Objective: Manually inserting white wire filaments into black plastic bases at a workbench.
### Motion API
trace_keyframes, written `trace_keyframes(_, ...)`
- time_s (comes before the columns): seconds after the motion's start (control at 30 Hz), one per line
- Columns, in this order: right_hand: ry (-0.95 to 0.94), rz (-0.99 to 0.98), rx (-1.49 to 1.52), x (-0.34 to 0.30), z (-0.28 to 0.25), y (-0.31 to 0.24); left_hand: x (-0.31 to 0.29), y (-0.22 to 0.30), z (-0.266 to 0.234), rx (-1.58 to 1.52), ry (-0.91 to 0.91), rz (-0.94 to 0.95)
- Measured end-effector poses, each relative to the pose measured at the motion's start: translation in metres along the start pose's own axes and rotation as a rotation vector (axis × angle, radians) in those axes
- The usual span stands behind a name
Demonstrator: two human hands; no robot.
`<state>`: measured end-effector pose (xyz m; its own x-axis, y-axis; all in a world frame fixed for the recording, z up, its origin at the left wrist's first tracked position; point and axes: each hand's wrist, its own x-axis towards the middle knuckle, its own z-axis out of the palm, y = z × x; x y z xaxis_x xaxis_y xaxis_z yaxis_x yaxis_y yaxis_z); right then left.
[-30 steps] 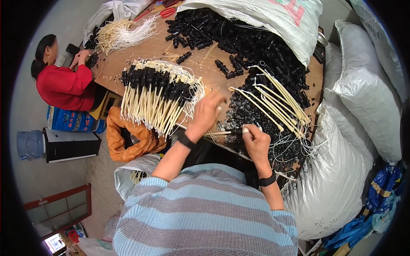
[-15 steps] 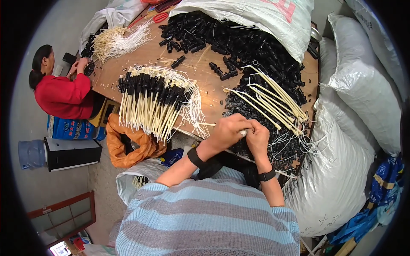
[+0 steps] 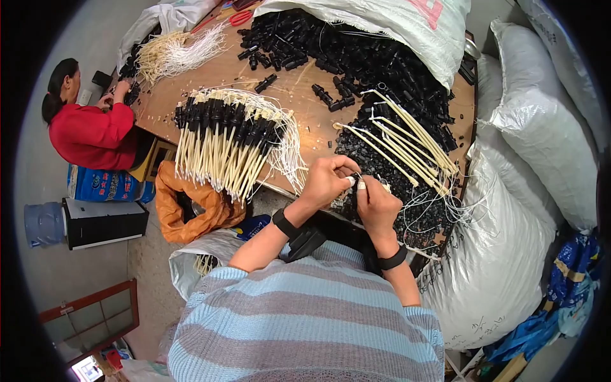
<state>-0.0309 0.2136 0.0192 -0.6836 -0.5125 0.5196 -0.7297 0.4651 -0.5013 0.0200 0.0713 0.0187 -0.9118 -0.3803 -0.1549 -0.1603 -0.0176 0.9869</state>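
My left hand point(image 3: 326, 183) and my right hand point(image 3: 380, 207) meet above the table's near edge, fingertips pinched close together. Between them shows a small black piece point(image 3: 356, 176), mostly hidden by the fingers. White coverings wrap some of my fingertips. A cream bit peeks out by the right hand's fingers; what it belongs to is hidden. Right of my hands, several cream tubes point(image 3: 414, 149) with thin white cords lie over a heap of small black parts point(image 3: 410, 213). To the left rests a bundle of cream tubes fitted with black connectors point(image 3: 223, 137).
Loose black connectors point(image 3: 356, 57) spill from a white woven sack point(image 3: 388, 25) at the back. Full white sacks point(image 3: 503, 254) crowd the right side. An orange bag point(image 3: 175, 210) stands left below the table point(image 3: 312, 137). A co-worker in red point(image 3: 95, 137) sits at the far left.
My hands have shifted slightly up and turned, with fingertips now raised and pinching a small black piece. The cream tube that stuck out left of my left hand no longer shows there.
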Motion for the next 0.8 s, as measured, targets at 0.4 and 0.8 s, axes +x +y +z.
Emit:
trace_keyframes(0.4, -0.215, 0.368, 0.667, -0.001, -0.012, 0.009, 0.000, 0.005, -0.009, 0.340, 0.115, 0.255)
trace_keyframes(0.8, -0.341, -0.017, 0.325, 0.007, -0.038, 0.024, 0.003, 0.009, -0.012, 0.480, -0.181, 0.410)
